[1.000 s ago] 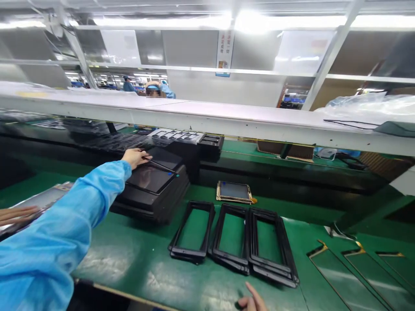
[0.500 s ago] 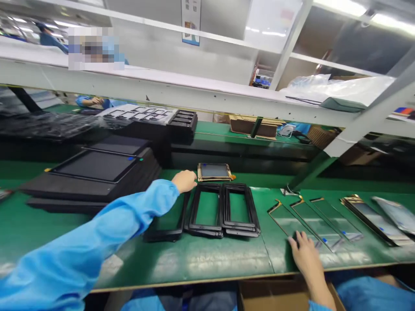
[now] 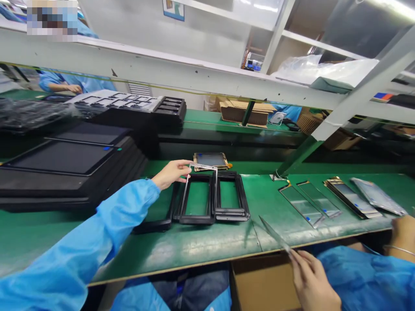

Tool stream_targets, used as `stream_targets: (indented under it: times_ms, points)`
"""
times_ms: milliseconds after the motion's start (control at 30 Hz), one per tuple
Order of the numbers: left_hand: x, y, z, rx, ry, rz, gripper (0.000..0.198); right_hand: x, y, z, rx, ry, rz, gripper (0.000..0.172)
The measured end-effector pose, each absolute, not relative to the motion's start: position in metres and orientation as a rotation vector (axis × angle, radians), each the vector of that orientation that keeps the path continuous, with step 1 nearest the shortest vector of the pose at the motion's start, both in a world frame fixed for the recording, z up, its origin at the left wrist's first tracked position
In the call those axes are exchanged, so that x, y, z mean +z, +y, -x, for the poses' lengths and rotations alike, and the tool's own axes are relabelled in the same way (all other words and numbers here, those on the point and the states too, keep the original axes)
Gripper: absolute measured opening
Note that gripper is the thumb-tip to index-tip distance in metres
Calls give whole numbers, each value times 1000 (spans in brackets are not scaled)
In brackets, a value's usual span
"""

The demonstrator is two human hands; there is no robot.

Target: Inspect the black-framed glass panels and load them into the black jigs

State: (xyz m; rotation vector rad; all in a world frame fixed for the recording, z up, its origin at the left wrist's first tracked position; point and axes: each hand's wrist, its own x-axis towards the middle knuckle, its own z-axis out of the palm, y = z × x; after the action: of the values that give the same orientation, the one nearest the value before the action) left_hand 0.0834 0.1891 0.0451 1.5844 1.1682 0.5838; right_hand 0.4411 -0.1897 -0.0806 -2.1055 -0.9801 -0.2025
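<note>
Left hand (image 3: 171,172) pinches thin metal frame (image 3: 202,166), lower end hard to make out over black frames (image 3: 228,214) on surface (image 3: 194,246). Right hand (image 3: 311,280) closed on glass strip (image 3: 274,232), wrist cut off below. Co-worker's hand (image 3: 403,235) partly out of view, right edge.

A stack of black trays (image 3: 48,185) sits at nine o'clock, a cardboard box (image 3: 262,285) at six, and a co-worker's blue sleeve (image 3: 48,80) at eleven, beyond the white shelf (image 3: 162,65).

Strip of green mat (image 3: 194,246) between black frames (image 3: 196,220) and bench edge (image 3: 175,273)
</note>
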Motion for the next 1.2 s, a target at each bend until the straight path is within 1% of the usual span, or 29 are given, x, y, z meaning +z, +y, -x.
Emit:
stream_targets:
  times_ms: [33,67,100,167,200,233,300,367,433,600,767,933,1033,1133,1200]
  points:
    - [49,176,-79,637,1119,-1541,52,-69,-189,-435,-225,-935,2073,37]
    - [52,161,-75,681,1080,-1503,56,-59,-188,-428,-206,-883,2028,44]
    - [54,145,-71,711,1047,-1474,58,-51,-186,-419,-134,-819,1963,56]
    - [54,113,-68,760,987,-1417,56,-42,-177,-396,152,-710,1809,83]
    - [52,97,-67,779,956,-1382,55,-40,-171,-383,316,-687,1729,88]
    - [51,82,-67,796,929,-1345,53,-40,-163,-369,474,-680,1653,86]
    - [47,57,-67,835,893,-1291,52,-40,-148,-340,667,-653,1532,71]
    - [44,39,-68,882,887,-1295,48,-39,-135,-317,748,-620,1477,60]
    - [42,27,-67,933,894,-1330,41,-37,-126,-302,785,-617,1465,56]
    - [42,14,-58,1024,904,-1459,32,-35,-122,-296,829,-777,1478,58]
    - [45,9,-52,1039,909,-1645,32,-35,-127,-301,851,-774,1483,60]
    - [49,6,-51,1057,870,-1697,34,-30,-133,-300,838,-737,1484,62]
    - [49,4,-52,1034,855,-1647,35,-26,-134,-295,804,-755,1479,61]
    - [46,4,-54,999,829,-1448,34,-25,-134,-287,802,-765,1480,64]
    - [42,4,-55,979,804,-1299,37,-27,-133,-279,778,-746,1472,66]
